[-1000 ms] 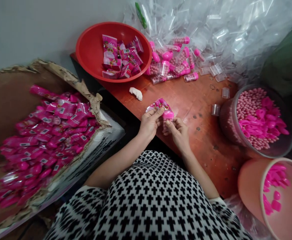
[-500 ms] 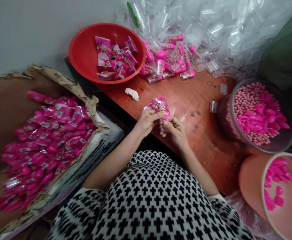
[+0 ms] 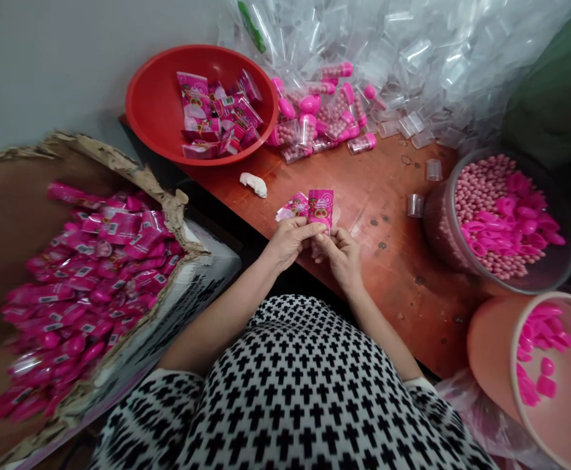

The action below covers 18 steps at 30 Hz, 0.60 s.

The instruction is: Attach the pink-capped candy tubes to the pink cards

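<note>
Both hands meet over the near edge of the orange-red table (image 3: pixel 387 261). My left hand (image 3: pixel 289 245) is closed, with thumb and fingers pinching a pink printed packet (image 3: pixel 320 207) that stands upright above the fingertips. From the right, my right hand (image 3: pixel 340 254) is closed on the packet's lower end, where my fingers cover much of it. A second pink printed wrapper (image 3: pixel 295 207) shows just beyond my left fingers; whether that hand also holds it is unclear.
A red bowl (image 3: pixel 155 117) of packets stands at the back left, beside bead-filled tubes (image 3: pixel 309 130) and heaped clear tubes (image 3: pixel 422 55). Left is a torn carton (image 3: pixel 207 254) of pink packages. At right are a tub (image 3: pixel 442 228) of beads and a peach basket (image 3: pixel 491 352).
The pink packet now stands upright and flat-faced above my fingertips, and the bead-filled tube between my hands is mostly covered. A separate wrapper shows to its left. The view has shifted slightly.
</note>
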### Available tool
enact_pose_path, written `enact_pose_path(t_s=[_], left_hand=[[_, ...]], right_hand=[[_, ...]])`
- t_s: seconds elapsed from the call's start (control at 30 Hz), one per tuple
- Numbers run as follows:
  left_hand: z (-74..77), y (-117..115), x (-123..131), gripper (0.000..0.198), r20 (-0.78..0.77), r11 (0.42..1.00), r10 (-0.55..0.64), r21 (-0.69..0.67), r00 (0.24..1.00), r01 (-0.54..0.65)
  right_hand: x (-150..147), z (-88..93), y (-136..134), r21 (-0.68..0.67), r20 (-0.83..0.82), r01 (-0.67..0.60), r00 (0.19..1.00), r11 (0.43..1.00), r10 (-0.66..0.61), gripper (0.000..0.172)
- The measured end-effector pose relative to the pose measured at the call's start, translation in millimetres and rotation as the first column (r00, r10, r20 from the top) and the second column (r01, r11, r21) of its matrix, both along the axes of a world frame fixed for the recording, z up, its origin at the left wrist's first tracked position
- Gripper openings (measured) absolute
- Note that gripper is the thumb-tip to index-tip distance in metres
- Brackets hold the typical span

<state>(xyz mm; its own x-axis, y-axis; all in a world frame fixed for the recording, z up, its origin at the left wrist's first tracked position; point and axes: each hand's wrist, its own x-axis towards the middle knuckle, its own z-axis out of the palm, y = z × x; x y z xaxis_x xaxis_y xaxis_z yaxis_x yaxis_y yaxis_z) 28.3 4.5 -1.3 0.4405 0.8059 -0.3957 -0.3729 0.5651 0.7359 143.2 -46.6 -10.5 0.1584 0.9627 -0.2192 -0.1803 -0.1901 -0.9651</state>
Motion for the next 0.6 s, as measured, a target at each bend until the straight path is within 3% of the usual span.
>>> enact_pose_path(t_s=[0.07,0.23,0.43,0.6], left_hand=[[0.2,-1,2,0.025,-0.008,0.999,0.038,-0.01,0.999,-0.038],[-0.3,4,1,0.021,0.068,0.978,0.204,-0.057,0.977,-0.2],[-1.4,0,-1,0.014,0.092,0.967,0.205,-0.174,0.974,-0.187],[10.3,-6,-1,0.017,0.133,0.962,0.252,-0.139,0.959,-0.234]], right_hand=[[-1,-0.6,-1,0.013,0.018,0.04,0.999,0.999,-0.04,0.027],[-1,3.3,-6,0.049,-0.148,0.058,0.988,0.997,-0.05,0.044],[-2,8.7,-11,0.101,-0.132,0.081,0.989,0.992,-0.068,0.033],[-6,11.0,-14,0.105,-0.094,0.136,0.987,0.985,-0.127,0.028]])
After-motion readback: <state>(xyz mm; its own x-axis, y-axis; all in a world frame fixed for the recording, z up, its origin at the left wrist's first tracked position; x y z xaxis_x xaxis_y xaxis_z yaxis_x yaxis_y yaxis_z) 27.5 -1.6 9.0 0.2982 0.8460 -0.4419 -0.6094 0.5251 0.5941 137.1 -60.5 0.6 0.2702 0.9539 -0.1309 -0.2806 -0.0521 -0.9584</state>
